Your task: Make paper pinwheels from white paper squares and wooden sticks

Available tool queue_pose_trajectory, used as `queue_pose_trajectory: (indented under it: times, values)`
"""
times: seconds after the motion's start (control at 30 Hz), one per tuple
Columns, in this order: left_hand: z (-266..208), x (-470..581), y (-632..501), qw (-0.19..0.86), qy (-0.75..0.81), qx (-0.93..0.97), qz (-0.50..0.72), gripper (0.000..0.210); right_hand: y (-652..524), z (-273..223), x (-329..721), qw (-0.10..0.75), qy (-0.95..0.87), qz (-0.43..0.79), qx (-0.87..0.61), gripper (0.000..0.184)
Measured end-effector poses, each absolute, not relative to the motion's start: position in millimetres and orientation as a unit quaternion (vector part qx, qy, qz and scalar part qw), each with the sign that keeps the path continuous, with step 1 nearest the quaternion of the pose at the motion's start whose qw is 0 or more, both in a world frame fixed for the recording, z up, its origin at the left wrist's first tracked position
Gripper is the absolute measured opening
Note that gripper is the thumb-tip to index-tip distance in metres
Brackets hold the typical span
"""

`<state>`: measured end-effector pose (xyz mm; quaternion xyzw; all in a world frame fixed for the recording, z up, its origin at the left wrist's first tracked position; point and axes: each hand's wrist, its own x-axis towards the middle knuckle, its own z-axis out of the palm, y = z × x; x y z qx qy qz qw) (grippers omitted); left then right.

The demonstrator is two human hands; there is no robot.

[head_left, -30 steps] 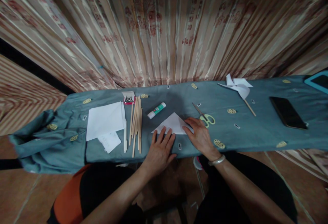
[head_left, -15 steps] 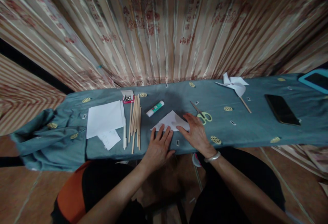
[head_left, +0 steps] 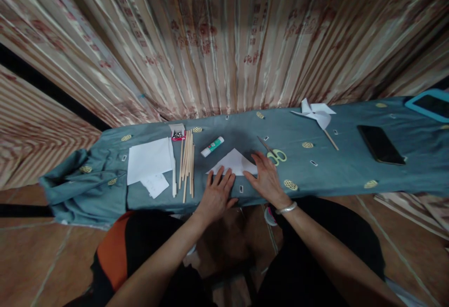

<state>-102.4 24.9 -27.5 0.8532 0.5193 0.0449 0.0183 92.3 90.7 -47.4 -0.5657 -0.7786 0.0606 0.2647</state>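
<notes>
One box [head_left: 177,128] is holding metal bits [head_left: 178,135] by the worktop's [head_left: 242,131] far edge, near curtains [head_left: 228,63]; your spread hands [head_left: 215,195] [head_left: 267,179] are touching folded paper [head_left: 234,160].

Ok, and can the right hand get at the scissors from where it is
Probably yes: the scissors lie close beside the right hand, with no object seen between, though that hand touches the paper triangle.
</notes>
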Motion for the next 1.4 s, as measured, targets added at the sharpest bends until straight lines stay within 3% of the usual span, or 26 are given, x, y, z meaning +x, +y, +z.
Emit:
queue_pose_trajectory:
  times: [0.4, 0.67, 0.83, 1.13, 1.4]
  values:
    - [-28, -101, 25, 0.013, 0.523, 0.851, 0.045, 0.064, 72, -36, 123, 0.248, -0.817, -0.01, -0.52, 0.037]
    - [-28, -104, 28, 0.011, 0.516, 0.855, 0.039, 0.066, 59, -39, 101, 0.197, -0.901, 0.017, -0.387, 0.051]
    - [-28, -138, 19, 0.003, 0.499, 0.866, 0.036, 0.067, 58, -40, 105, 0.192, -0.903, 0.019, -0.384, 0.054]
    - [-22, -168, 5, 0.001, 0.511, 0.859, 0.029, 0.066, 61, -45, 104, 0.221, -0.894, 0.032, -0.388, 0.044]
    - [-35, -161, -1, -0.007, 0.524, 0.848, 0.08, 0.067, 92, -35, 114, 0.25, -0.816, 0.065, -0.517, 0.039]
